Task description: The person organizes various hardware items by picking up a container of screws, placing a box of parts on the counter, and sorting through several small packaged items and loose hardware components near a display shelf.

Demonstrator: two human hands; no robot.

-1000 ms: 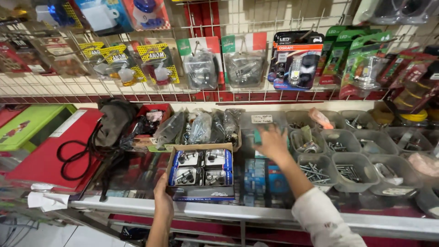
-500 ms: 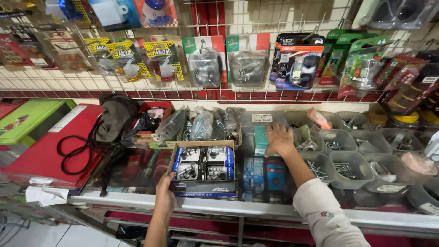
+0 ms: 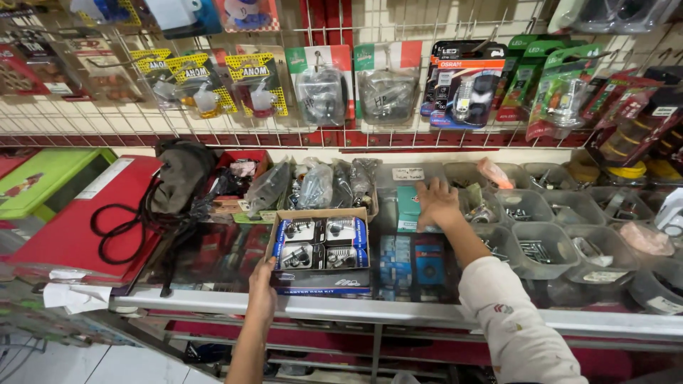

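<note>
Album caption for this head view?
Left hand grips a parts box; right hand presses a teal box.

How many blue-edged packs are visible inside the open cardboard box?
4 in the cardboard box, which the left hand holds: back left, back right, front left, front right. More may lie hidden underneath.

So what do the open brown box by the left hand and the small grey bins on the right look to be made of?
The open brown box, which the left hand grips at its near corner, looks like plain matte cardboard: dull tan walls with thin raw edges. The small grey bins look like moulded translucent plastic: cloudy walls with rounded rims, and the screws inside show through faintly. The right hand rests on a teal carton, probably printed card.
</note>
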